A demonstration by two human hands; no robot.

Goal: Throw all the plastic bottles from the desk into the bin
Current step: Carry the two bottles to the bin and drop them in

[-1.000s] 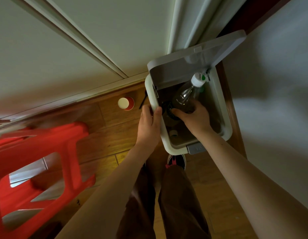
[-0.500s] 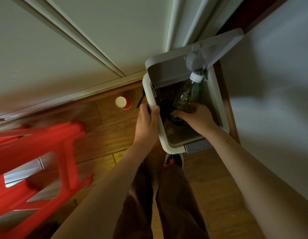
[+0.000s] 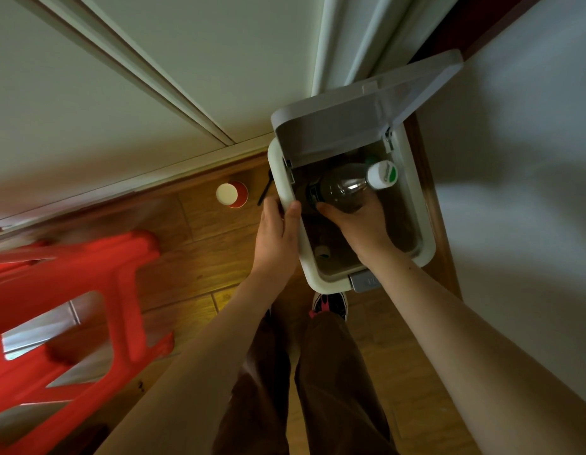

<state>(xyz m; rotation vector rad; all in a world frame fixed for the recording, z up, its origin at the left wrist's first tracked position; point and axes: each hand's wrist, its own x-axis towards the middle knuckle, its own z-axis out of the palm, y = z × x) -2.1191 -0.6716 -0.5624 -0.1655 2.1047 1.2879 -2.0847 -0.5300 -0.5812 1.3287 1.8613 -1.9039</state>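
Note:
A white pedal bin (image 3: pixel 428 224) stands on the wooden floor against the wall, its lid (image 3: pixel 347 129) raised. My right hand (image 3: pixel 357 228) holds a clear plastic bottle (image 3: pixel 342 188) with a white and green cap inside the bin's opening, lying nearly level with the cap pointing right. My left hand (image 3: pixel 277 234) grips the bin's left rim. Deeper in the bin lies another bottle, seen only by its pale cap (image 3: pixel 322 251).
A red paper cup (image 3: pixel 232 194) stands on the floor left of the bin, by the white skirting. A red plastic stool (image 3: pixel 71 310) fills the lower left. My legs and a shoe (image 3: pixel 329 303) are below the bin. A white wall runs along the right.
The bottle has tipped from pointing up toward the lid to lying nearly level in the opening, cap swung right. My left hand stays on the rim.

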